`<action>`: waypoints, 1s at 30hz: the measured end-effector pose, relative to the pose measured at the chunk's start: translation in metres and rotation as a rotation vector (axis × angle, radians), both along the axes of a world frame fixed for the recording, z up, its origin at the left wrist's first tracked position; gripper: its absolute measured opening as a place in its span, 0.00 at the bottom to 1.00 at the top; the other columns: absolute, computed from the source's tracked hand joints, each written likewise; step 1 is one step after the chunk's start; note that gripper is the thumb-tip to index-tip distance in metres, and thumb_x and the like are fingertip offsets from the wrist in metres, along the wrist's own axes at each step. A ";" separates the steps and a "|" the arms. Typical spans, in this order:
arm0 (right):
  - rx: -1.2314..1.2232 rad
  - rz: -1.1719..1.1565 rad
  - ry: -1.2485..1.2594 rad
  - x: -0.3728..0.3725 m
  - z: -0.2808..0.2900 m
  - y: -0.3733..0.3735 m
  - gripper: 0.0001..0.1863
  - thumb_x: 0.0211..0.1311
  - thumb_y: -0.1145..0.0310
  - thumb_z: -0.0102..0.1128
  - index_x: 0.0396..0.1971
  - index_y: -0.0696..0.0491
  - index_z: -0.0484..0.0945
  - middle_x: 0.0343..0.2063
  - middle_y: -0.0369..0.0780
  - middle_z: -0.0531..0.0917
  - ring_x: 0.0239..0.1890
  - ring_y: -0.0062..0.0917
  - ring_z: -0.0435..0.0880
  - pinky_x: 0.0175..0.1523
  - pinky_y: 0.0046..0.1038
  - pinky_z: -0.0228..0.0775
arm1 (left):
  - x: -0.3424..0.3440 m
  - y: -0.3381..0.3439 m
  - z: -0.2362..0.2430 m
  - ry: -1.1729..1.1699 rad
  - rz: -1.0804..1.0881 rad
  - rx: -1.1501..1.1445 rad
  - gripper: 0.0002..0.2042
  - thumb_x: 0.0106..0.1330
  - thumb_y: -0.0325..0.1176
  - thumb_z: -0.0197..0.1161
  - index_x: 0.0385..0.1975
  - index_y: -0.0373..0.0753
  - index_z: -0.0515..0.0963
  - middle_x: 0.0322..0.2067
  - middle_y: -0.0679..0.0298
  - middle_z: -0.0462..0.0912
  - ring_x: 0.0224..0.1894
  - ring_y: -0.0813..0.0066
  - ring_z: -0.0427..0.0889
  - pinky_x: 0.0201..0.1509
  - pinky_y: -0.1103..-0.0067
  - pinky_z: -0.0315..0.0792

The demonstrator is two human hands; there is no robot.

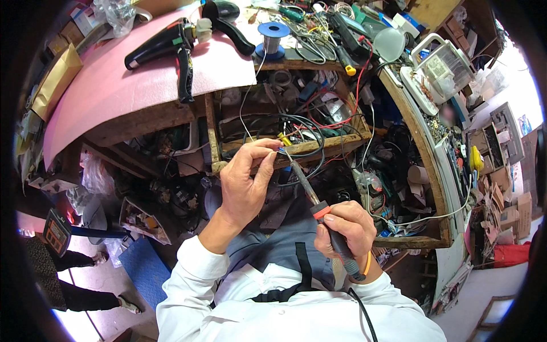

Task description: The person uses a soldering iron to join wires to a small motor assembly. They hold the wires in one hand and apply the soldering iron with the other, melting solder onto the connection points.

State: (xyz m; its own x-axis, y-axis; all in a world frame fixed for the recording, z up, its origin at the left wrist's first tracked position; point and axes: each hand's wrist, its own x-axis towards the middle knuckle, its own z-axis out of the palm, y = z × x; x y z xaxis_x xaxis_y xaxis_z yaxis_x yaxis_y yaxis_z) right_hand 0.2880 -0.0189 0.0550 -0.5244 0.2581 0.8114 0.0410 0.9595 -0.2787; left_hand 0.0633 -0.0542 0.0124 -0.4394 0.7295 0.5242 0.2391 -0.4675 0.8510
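Note:
My right hand [348, 228] grips the dark handle of a soldering iron [305, 183], which has an orange-red band. The iron's metal tip points up and left to the fingertips of my left hand [244, 181]. That hand is closed in a pinch. A thin strand of solder wire [241, 105] runs down into it from a blue spool [273, 37] on the bench. A small blue bit [281, 150] shows at the pinched fingertips, close to the tip; whether they touch I cannot tell. Beyond it lies a loop of black cable [322, 149] with a yellow piece [284, 138].
An open wooden drawer [342, 147] full of wires and parts sits before me. Black heat-gun-like tools [162, 48] lie on a pink sheet [114, 91]. Clutter crowds the right side, with a clear plastic-bodied appliance [444, 67]. Another person's legs [85, 285] stand left near a blue platform [145, 271].

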 end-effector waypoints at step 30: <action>0.016 -0.021 -0.009 -0.002 -0.001 -0.003 0.16 0.60 0.76 0.73 0.46 0.55 0.78 0.35 0.43 0.84 0.28 0.28 0.85 0.31 0.27 0.81 | -0.001 -0.001 -0.001 -0.013 -0.019 0.015 0.03 0.79 0.21 0.61 0.47 0.30 0.78 0.54 0.49 0.87 0.54 0.72 0.87 0.56 0.80 0.80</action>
State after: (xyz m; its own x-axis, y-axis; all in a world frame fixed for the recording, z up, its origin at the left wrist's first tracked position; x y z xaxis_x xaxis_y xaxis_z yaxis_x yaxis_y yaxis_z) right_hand 0.2855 -0.0217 0.0545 -0.5264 0.2565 0.8106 0.0638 0.9626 -0.2632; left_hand 0.0623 -0.0549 0.0112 -0.4318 0.7303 0.5293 0.2192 -0.4843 0.8470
